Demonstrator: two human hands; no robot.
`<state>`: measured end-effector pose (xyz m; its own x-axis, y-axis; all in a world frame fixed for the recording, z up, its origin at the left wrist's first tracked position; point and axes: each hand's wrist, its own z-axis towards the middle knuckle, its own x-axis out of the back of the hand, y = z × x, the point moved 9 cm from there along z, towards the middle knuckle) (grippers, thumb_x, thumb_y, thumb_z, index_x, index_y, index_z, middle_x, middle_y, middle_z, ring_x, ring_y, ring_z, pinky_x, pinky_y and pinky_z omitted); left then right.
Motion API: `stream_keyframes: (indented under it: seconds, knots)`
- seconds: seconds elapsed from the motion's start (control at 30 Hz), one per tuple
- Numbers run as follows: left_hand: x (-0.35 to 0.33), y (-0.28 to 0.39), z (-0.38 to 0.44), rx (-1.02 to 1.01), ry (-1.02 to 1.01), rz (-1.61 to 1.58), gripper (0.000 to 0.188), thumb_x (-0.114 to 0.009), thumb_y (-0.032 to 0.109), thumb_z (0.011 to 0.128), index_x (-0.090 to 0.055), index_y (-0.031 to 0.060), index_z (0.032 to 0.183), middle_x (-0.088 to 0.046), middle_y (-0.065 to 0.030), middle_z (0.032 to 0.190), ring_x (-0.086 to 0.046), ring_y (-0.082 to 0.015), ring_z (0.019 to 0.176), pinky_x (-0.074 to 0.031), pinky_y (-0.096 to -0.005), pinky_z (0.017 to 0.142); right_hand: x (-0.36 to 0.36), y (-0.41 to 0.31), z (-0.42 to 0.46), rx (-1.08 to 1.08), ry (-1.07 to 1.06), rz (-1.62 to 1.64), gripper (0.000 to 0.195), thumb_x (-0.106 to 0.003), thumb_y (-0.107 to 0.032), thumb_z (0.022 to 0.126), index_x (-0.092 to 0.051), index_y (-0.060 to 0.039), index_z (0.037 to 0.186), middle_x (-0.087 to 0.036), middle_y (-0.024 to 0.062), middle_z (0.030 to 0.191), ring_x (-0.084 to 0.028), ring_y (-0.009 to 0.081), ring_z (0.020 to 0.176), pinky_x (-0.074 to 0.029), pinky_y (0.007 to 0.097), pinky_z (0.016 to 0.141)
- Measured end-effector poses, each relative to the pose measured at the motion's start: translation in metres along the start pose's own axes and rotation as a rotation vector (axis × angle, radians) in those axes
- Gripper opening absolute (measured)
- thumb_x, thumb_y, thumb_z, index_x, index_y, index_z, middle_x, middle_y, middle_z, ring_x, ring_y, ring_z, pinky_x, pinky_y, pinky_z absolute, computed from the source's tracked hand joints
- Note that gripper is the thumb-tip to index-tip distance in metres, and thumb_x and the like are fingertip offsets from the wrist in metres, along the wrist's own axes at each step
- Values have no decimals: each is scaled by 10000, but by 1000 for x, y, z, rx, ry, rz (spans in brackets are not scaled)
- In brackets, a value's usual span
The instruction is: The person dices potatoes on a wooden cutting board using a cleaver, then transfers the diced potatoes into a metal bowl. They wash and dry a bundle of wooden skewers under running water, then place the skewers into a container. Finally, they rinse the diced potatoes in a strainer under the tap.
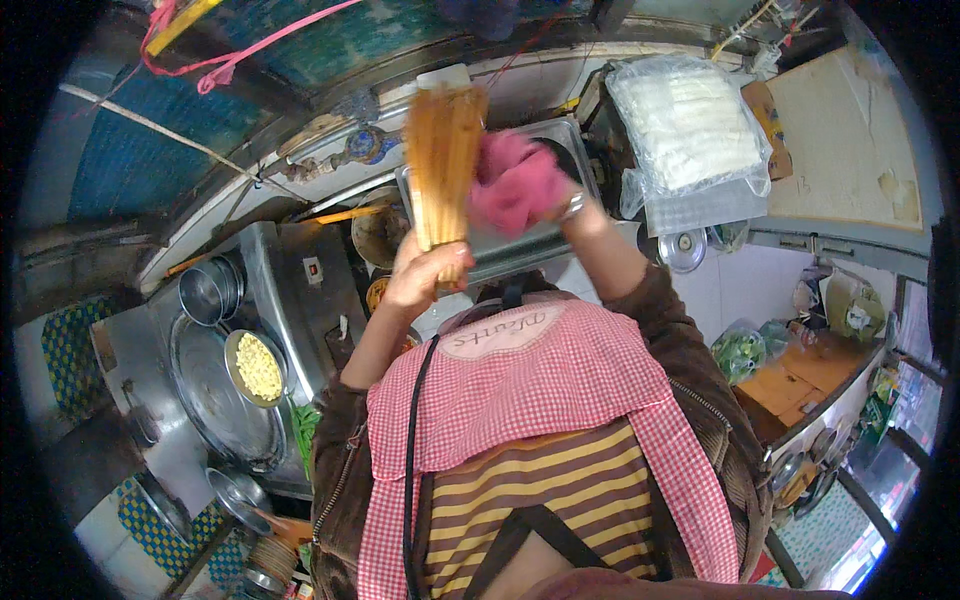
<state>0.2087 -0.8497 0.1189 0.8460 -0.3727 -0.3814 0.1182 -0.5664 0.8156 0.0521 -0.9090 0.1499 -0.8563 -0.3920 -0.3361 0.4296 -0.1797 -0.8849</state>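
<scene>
My left hand [431,270] grips the lower end of a bundle of long wooden sticks [446,165], likely chopsticks, which stands up and fans out slightly. My right hand [564,196], mostly hidden behind a pink cloth [517,180], holds that cloth close beside the bundle's right side. Both cloth and bundle are blurred. Beneath them is a rectangular metal basin [517,251], with part of a dark round object [559,156] showing behind the cloth.
Left, a bowl of pale yellow diced food [259,367] sits at a large round metal lid or pan [217,420], near stacked metal bowls [206,291]. A plastic-wrapped white stack [686,124] stands right of the basin. Bagged greens [739,352] lie farther right.
</scene>
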Motion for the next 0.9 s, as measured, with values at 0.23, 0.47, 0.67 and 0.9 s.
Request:
stream_keyframes:
  seconds: [0.23, 0.47, 0.67, 0.9]
  knots:
    - [5, -18, 23, -52, -73, -245, 615, -541, 497, 976, -463, 54, 1395, -619, -123, 1266, -638, -275, 1130, -535, -413, 904, -3, 51, 11, -258, 208, 584, 402, -697, -235, 897, -576, -47, 1230, -670, 91, 1138, -680, 201, 975, -571, 344, 845]
    - [0, -12, 30, -82, 124, -947, 738, -332, 632, 999, -414, 62, 1459, -508, -128, 1438, -499, -334, 1314, -427, -498, 1083, -26, 12, 21, -81, 152, 114, 276, -707, -136, 865, -610, -24, 1098, -692, 98, 1055, -693, 203, 941, -560, 348, 883]
    - [-18, -5, 42, -150, 142, -730, 680, -329, 590, 1016, -404, 96, 1478, -526, -105, 1413, -505, -314, 1287, -408, -475, 1085, -16, 123, -21, -258, 462, 155, 262, -660, -193, 917, -620, -79, 1150, -665, 47, 1060, -649, 167, 949, -539, 318, 828]
    - [-26, 6, 50, 48, -384, -745, 943, -296, 785, 914, -393, 34, 1476, -459, -223, 1468, -492, -354, 1319, -428, -502, 1076, -65, 93, -26, -324, 33, 244, 334, -607, -200, 951, -570, -118, 1272, -620, 47, 1263, -598, 157, 1139, -437, 336, 1020]
